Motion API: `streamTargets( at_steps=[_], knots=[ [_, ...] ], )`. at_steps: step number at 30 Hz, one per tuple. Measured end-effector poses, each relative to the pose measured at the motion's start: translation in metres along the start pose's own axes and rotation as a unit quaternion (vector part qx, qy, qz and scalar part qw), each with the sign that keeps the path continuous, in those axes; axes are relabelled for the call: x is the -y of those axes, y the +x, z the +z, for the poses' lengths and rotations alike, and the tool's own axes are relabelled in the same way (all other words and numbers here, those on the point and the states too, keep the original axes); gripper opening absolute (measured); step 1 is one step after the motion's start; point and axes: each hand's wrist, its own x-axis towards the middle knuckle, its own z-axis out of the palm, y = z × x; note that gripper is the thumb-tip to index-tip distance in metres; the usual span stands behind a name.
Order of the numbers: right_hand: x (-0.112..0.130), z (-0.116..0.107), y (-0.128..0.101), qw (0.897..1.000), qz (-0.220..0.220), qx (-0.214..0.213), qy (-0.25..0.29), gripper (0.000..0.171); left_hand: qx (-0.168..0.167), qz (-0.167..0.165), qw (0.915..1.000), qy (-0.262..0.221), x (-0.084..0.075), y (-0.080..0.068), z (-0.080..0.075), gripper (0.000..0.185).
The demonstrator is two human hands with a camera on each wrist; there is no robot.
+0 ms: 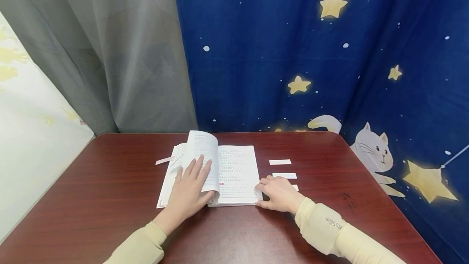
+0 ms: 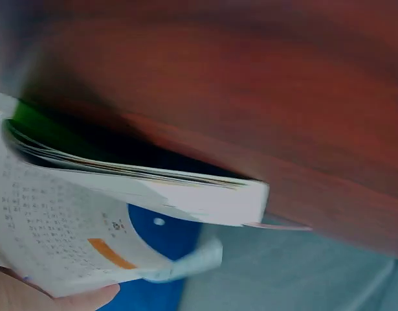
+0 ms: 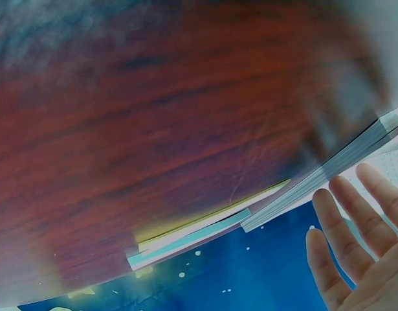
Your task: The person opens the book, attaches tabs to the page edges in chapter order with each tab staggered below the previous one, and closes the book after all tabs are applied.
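A thick book (image 1: 238, 166) lies open on the table, with printed text on its right page. My left hand (image 1: 190, 188) rests with spread fingers on a raised, curving page (image 1: 202, 146) over the left half. The thumb is near the spine at the bottom edge. In the left wrist view that page (image 2: 50, 214) bends above the stacked leaves and bears an orange mark (image 2: 112, 253). At the lower right corner of the book, my right hand (image 1: 276, 194) touches the edge. Its loosely bent fingers (image 3: 344, 227) show beside the page stack in the right wrist view.
Paper strips lie right of the book: one at the back (image 1: 280, 161), one in the middle (image 1: 284, 175), and one partly hidden by the right hand (image 1: 296, 188). Another strip (image 1: 164, 160) sticks out from the book's left side. Curtains (image 1: 264, 52) hang behind the table (image 1: 110, 182).
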Motion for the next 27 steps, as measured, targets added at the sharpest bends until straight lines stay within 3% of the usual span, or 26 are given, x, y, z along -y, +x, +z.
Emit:
streamTargets(
  at_steps=[3, 7, 18, 22, 27],
  knots=[
    [0.0, 0.0, 0.0, 1.0, 0.001, 0.002, 0.003, 0.033, -0.012, 0.009, 0.9997, -0.02, -0.007, 0.007, 0.002, 0.087],
    [0.001, -0.001, 0.0, 1.0, 0.0, 0.004, 0.005, 0.033, -0.024, -0.005, 0.9982, -0.055, -0.011, 0.01, 0.006, 0.099],
    [0.0, -0.001, -0.001, 1.0, 0.002, 0.007, -0.003, 0.033, -0.069, -0.043, 0.991, -0.106, -0.004, 0.008, 0.012, 0.113],
    [0.0, -0.001, -0.001, 1.0, -0.001, 0.006, -0.001, 0.033, -0.079, -0.052, 0.9826, -0.16, -0.003, 0.009, 0.013, 0.116],
    [0.0, -0.001, -0.001, 1.0, -0.004, 0.003, -0.002, 0.033, -0.078, -0.025, 0.9618, -0.261, -0.004, 0.01, 0.013, 0.114]
  ],
)
